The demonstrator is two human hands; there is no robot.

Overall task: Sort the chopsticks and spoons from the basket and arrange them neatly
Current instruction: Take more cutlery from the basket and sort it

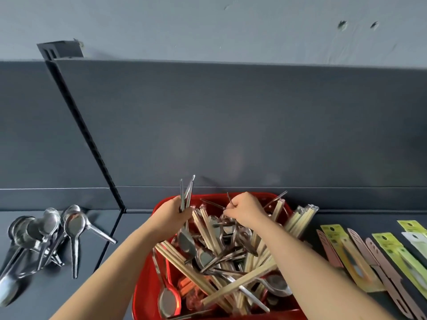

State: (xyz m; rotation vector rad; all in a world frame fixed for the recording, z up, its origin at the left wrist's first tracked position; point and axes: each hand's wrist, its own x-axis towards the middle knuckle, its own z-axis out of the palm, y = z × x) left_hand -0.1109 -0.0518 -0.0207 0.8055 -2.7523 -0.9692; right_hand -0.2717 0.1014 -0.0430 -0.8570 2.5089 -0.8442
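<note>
Grey shelf (346,218) bears spoon pile (46,239), red basket (147,285), packaged utensils (346,250).

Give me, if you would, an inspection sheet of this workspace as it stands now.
Surface: dark grey shelf, split by a slotted divider.
Job's things: red basket holds mixed spoons and chopsticks; sorted spoon pile left of the divider; chopstick bundle at the basket's right.
Clutter: carded packets in a row, far right.
Hands: left hand grips a spoon bunch; right hand pinches a thin metal handle.
Cables: nothing seen.
Surroundings: grey back panel, pale wall above.
</note>
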